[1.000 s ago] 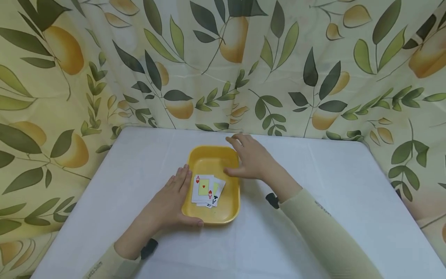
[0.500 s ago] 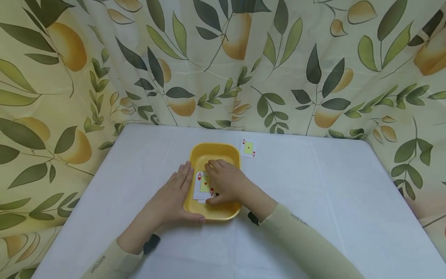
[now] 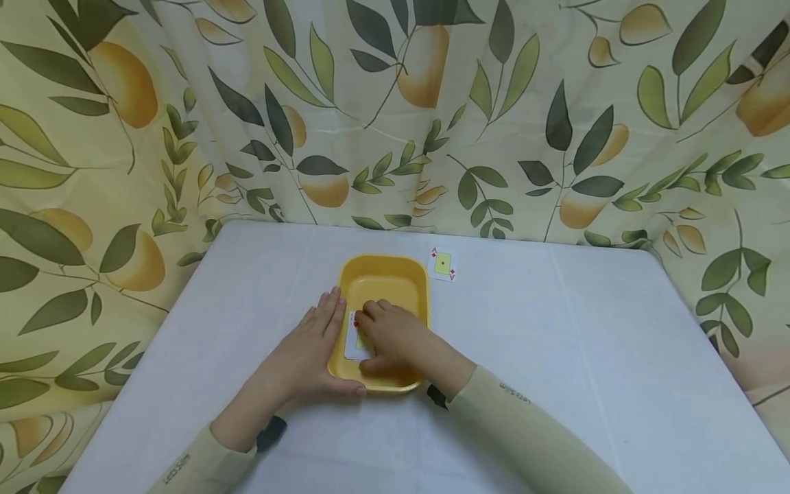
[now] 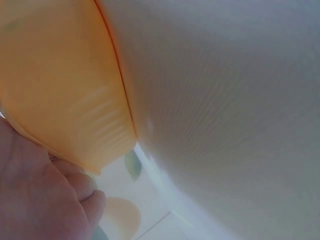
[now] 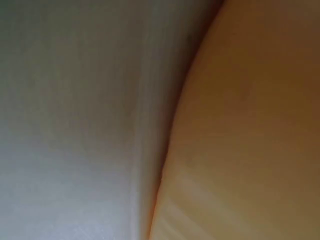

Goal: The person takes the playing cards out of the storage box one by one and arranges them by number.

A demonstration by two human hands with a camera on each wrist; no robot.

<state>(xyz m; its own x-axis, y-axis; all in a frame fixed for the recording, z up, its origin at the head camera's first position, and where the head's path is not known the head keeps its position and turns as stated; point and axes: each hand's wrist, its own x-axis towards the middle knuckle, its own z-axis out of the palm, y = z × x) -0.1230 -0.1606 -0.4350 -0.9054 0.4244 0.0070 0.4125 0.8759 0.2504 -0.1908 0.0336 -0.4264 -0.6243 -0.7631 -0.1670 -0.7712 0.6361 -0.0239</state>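
A yellow plastic tray (image 3: 385, 269) stands on the white table. Inside it lie playing cards (image 3: 356, 348), the ace of hearts uppermost, partly covered by my right hand (image 3: 398, 336). That hand's fingers bend over the far end of the cards while its thumb sits at their near end, gripping them. My left hand (image 3: 302, 360) rests along the tray's left side with straight fingers, its thumb at the near rim. In the left wrist view, the left fingers (image 4: 82, 187) are at the tray rim. Only the tray's outer wall (image 5: 250, 125) and tablecloth show in the right wrist view.
Face up beyond the tray's far right corner lies an ace of diamonds (image 3: 442, 265). The white cloth-covered table (image 3: 543, 329) ends at the back against a curtain (image 3: 469, 123) printed with leaves and fruit.
The ace of diamonds came into view on the table as my right hand moved away from it into the tray. Its fingers then closed around the remaining cards. The left hand stayed put.
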